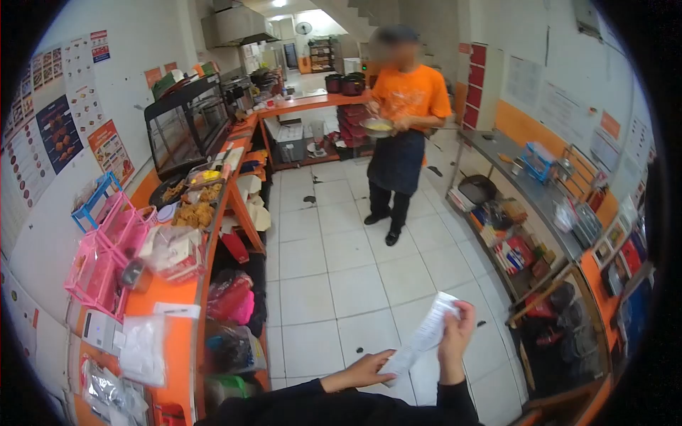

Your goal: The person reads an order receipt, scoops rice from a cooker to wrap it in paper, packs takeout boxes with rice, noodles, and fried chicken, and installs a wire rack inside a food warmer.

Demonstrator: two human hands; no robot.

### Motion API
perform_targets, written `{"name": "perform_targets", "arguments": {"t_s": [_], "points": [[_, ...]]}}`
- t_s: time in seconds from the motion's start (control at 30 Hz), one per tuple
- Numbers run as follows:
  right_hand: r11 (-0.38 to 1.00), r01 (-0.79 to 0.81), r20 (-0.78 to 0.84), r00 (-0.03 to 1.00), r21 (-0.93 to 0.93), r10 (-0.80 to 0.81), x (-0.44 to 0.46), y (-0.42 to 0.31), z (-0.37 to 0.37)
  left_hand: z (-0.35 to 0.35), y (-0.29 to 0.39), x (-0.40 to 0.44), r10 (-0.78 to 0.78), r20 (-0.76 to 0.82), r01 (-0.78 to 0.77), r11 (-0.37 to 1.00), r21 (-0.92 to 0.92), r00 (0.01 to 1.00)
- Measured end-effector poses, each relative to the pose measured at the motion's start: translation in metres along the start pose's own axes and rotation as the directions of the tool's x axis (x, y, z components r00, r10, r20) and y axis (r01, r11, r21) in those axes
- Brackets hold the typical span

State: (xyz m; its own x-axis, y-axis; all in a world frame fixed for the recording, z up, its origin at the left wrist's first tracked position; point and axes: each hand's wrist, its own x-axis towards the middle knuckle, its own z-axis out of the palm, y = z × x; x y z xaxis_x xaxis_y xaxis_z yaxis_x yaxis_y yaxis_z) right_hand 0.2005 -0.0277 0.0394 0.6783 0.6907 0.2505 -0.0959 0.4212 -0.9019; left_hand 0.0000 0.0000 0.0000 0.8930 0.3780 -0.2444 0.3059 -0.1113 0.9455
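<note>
A long white printed paper slip, like a receipt (419, 339), is stretched at a slant between my hands above the tiled floor. My right hand (455, 341) grips its upper end, with the thumb and fingers closed on the paper. At the lower end, my left hand (364, 370) pinches the slip near its edge. Print runs along the paper, too small to read. Both of my sleeves are black.
A person in an orange shirt (408, 92) stands ahead holding a metal bowl (378, 128). On the left, an orange counter (174, 355) bears fried food (193, 215), pink racks (96, 273) and plastic bags (142, 348). A metal table (526, 188) runs along the right.
</note>
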Motion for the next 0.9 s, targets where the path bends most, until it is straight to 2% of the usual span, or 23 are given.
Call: {"name": "perform_targets", "arguments": {"t_s": [0.03, 0.07, 0.1, 0.17, 0.2, 0.3, 0.37, 0.47, 0.57, 0.67, 0.77, 0.83, 0.9], "points": [[1.000, -0.009, 0.014, 1.000, 0.004, 0.009, -0.001, 0.002, 0.001, -0.001, -0.016, -0.005, -0.008, -0.056, 0.004, 0.997, -0.077, 0.998], [1.000, -0.028, 0.096, 0.995, 0.001, 0.027, -0.003, 0.003, 0.019, -0.002, -0.025, -0.011, -0.020, -0.114, 0.002, 0.988, -0.154, 0.993], [0.999, -0.019, 0.185, 0.983, 0.026, 0.014, 0.059, 0.038, 0.121, -0.116, -0.032, -0.003, 0.018, -0.197, -0.050, 0.986, -0.160, 0.980], [0.987, -0.125, 0.349, 0.934, 0.104, 0.081, 0.081, 0.054, 0.181, -0.157, -0.037, -0.012, 0.052, -0.352, -0.142, 0.962, -0.233, 0.934], [0.988, -0.116, 0.401, 0.914, 0.104, 0.065, 0.095, 0.062, 0.210, -0.182, -0.038, -0.016, 0.023, -0.399, -0.141, 0.953, -0.269, 0.917], [0.991, -0.102, 0.522, 0.852, 0.090, 0.040, 0.133, 0.092, 0.276, -0.246, -0.021, -0.021, -0.069, -0.414, 0.001, 0.987, -0.163, 0.908], [0.990, -0.033, 0.575, 0.817, 0.140, -0.054, 0.170, 0.110, 0.315, -0.278, -0.029, -0.009, 0.022, -0.393, -0.140, 0.951, -0.274, 0.919], [0.966, -0.146, 0.643, 0.765, 0.211, -0.025, 0.209, 0.132, 0.363, -0.340, -0.019, 0.021, 0.202, -0.376, -0.345, 0.865, -0.365, 0.904], [0.984, -0.085, 0.719, 0.693, 0.159, -0.056, 0.262, 0.177, 0.392, -0.414, -0.022, 0.068, 0.111, -0.285, -0.290, 0.625, -0.725, 0.952], [0.992, -0.037, 0.706, 0.706, 0.118, -0.058, 0.333, 0.206, 0.428, -0.487, -0.015, 0.127, 0.063, -0.352, -0.319, 0.592, -0.740, 0.934], [0.998, -0.059, 0.672, 0.740, 0.035, 0.020, 0.423, 0.245, 0.454, -0.556, -0.006, 0.174, 0.106, -0.367, -0.324, 0.724, -0.609, 0.924], [0.997, -0.031, 0.701, 0.712, 0.075, -0.030, 0.470, 0.261, 0.493, -0.600, -0.010, 0.192, 0.129, -0.420, -0.375, 0.725, -0.578, 0.898], [0.989, -0.125, 0.751, 0.660, 0.080, 0.022, 0.491, 0.288, 0.527, -0.631, -0.028, 0.202, 0.151, -0.498, -0.431, 0.740, -0.516, 0.854]]}}
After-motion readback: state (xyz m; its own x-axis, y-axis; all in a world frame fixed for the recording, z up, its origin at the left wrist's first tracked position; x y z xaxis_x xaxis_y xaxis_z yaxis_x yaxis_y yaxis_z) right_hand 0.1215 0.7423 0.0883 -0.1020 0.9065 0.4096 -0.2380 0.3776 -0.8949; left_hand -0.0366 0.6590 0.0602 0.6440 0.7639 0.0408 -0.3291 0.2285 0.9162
